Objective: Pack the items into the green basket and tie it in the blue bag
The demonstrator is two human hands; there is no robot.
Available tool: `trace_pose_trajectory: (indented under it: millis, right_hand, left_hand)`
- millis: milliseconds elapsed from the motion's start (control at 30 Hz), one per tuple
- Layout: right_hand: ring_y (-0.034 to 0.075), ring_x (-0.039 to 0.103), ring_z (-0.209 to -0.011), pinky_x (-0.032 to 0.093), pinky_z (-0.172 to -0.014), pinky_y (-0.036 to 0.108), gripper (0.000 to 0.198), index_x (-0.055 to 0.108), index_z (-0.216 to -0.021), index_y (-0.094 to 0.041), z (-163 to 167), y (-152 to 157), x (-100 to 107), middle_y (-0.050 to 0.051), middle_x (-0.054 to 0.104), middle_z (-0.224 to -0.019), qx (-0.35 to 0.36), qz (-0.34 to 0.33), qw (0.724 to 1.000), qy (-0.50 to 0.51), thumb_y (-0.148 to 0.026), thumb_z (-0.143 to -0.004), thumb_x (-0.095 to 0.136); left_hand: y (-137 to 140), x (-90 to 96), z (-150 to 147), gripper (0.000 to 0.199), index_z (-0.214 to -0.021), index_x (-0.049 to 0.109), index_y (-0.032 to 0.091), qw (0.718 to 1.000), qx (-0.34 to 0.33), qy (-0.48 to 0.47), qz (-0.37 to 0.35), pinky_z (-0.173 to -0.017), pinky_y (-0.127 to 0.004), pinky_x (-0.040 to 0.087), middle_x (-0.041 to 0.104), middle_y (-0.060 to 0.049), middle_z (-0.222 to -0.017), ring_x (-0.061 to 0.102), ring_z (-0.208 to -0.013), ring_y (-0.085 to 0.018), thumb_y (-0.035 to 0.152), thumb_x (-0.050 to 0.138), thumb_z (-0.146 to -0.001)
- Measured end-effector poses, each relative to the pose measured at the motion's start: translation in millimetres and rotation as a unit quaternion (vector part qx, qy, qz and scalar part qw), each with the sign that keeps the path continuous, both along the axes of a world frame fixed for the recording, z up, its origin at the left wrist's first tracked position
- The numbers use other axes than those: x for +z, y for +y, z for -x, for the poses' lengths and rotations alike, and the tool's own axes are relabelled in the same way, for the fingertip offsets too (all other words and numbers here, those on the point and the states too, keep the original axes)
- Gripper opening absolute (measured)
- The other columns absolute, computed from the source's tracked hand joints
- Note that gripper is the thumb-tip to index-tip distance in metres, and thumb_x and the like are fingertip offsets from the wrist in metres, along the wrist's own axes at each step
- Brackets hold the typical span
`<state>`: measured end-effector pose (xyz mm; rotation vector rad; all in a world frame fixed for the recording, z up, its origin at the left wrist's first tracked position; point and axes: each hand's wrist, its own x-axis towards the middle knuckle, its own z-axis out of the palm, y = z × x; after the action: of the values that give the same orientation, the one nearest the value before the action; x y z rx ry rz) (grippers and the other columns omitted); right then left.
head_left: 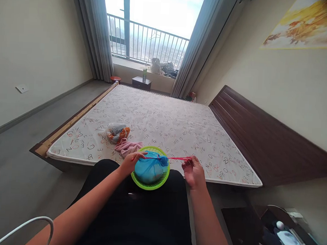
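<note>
Under the blue bag (149,170), green basket (138,180) mostly hidden.

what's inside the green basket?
A blue bag sits in the green basket, its neck gathered by a red cord pulled between left hand and right hand. Bag contents are hidden.

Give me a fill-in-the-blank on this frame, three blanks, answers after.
1. The blue bag sits in a round basket coloured ____.
2. The left hand and right hand pull a red ____ taut over the bag's neck.
3. Beyond the basket, a crumpled ____ cloth lies on the letter-printed mattress.

Answers: green; string; pink
</note>
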<state>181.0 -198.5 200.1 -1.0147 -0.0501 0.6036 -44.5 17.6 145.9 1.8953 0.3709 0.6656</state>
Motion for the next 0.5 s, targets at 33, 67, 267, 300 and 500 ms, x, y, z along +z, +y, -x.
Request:
trace_pose_trajectory:
  millis: [33,67,267,300,500]
  right_hand:
    - [0.010,0.057,-0.058,0.051,-0.056,0.025,0.034,0.059,-0.079,-0.023,2.7,-0.8,0.9,-0.005,0.063,-0.071,-0.001,-0.004,1.000,0.009,-0.040,-0.070,0.087]
    - [0.011,0.057,-0.059,0.051,-0.057,0.026,0.036,0.060,-0.080,-0.023,8.9,-0.6,1.8,-0.005,0.064,-0.073,0.008,-0.008,1.000,0.009,-0.042,-0.069,0.088]
    - [0.017,0.065,-0.078,0.056,-0.075,0.033,0.027,0.065,-0.083,-0.023,80.1,8.3,22.7,0.002,0.066,-0.086,0.262,0.002,0.945,-0.195,-0.047,-0.092,0.069]
    - [0.019,0.066,-0.086,0.056,-0.079,0.035,0.023,0.067,-0.089,-0.023,89.0,9.5,27.5,0.003,0.068,-0.092,0.305,0.015,0.918,-0.252,-0.045,-0.095,0.066]
    - [0.029,0.051,-0.135,0.043,-0.114,0.053,0.038,0.060,-0.135,-0.029,87.6,13.5,-0.8,0.012,0.057,-0.142,0.207,0.189,0.794,-0.540,-0.031,-0.097,0.059]
  left_hand:
    - [0.6,-3.3,-1.0,0.051,-0.112,0.075,0.016,1.000,-0.019,0.018,0.018,-0.111,-0.052,0.047,0.072,-0.017,-0.128,0.065,-0.124,-0.030,0.056,0.044,-0.103]
    - [-1.9,-6.3,-2.8,0.054,-0.127,0.070,0.017,0.999,-0.039,0.032,0.017,-0.112,-0.052,0.046,0.068,-0.018,-0.135,0.062,-0.130,-0.031,0.059,0.053,-0.098]
    - [-41.6,-10.9,-21.7,0.071,-0.141,0.059,0.019,0.975,-0.112,0.135,-0.140,-0.108,-0.046,0.047,0.063,-0.017,-0.139,0.058,-0.130,-0.034,0.038,0.082,-0.077]
    - [-42.1,-8.0,-24.7,0.044,-0.125,0.070,0.019,0.967,-0.125,0.162,-0.152,-0.100,-0.042,0.051,0.072,-0.013,-0.122,0.066,-0.115,-0.031,0.032,0.075,-0.083]
    - [38.9,48.6,-39.0,0.017,-0.071,0.068,0.009,0.989,0.027,0.136,0.057,-0.070,-0.026,0.046,0.064,-0.001,-0.065,0.064,-0.071,-0.017,0.014,0.060,-0.085]
